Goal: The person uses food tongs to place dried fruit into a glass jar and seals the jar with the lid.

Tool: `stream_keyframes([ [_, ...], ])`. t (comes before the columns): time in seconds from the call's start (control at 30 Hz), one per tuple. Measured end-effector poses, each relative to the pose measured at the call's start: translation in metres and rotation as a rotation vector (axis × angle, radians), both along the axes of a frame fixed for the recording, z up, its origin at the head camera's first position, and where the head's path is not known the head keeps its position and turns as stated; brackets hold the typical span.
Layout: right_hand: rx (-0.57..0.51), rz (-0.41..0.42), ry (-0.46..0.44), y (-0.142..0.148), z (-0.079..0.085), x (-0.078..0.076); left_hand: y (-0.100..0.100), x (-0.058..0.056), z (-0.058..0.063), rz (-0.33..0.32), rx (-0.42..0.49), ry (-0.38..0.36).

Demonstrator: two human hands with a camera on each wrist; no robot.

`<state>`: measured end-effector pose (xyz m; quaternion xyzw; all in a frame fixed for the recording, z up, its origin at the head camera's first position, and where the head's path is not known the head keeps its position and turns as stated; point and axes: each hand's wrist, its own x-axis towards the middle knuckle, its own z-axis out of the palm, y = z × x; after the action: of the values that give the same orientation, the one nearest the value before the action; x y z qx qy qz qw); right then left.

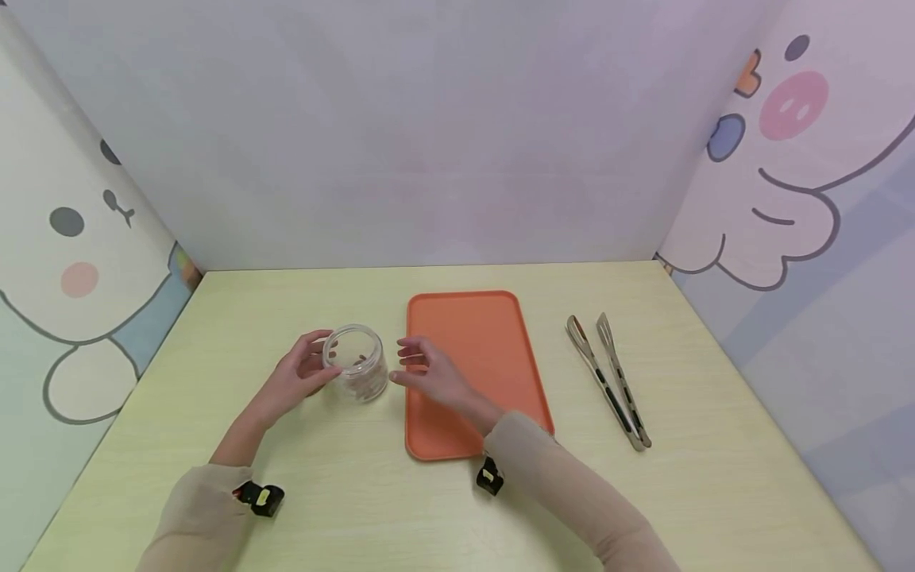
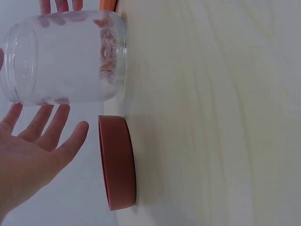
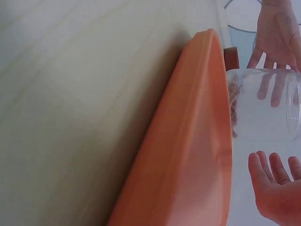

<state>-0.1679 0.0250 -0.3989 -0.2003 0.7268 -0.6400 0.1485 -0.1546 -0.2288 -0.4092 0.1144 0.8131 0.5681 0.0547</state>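
Standing just right of the left grip (image 1: 296, 369) in the head view, a glass jar (image 1: 355, 361) holds small pieces (image 1: 366, 387); the right grip (image 1: 436, 378) is above an orange tray (image 1: 472, 338), tongs (image 1: 608, 392) farther right. Left wrist view: a brown dish (image 2: 118, 162) sits near the left grip, fingers spread. Right wrist view: the right grip's fingers, apart, clear the jar.

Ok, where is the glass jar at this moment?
In the head view, the glass jar stands upright on the table, left of centre, between the left hand and right hand, just left of the orange tray.
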Motion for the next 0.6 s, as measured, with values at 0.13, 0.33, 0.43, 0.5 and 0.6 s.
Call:
stream_keyframes([
  [0.13,0.015,0.001,0.019,-0.010,-0.021,-0.008,0.000,0.000,0.000,-0.002,0.003,0.004],
  [0.33,0.035,-0.012,0.040,-0.019,-0.033,-0.012,0.001,0.001,0.000,-0.003,0.009,0.006],
  [0.43,0.023,-0.001,0.053,-0.022,-0.032,-0.012,0.001,0.001,0.000,-0.004,0.012,0.005],
  [0.5,0.020,0.006,0.059,-0.023,-0.032,-0.011,0.001,0.001,0.000,-0.004,0.004,0.010],
  [0.6,0.042,0.007,0.063,-0.025,-0.034,-0.011,0.000,0.001,0.000,-0.003,-0.009,0.018],
])
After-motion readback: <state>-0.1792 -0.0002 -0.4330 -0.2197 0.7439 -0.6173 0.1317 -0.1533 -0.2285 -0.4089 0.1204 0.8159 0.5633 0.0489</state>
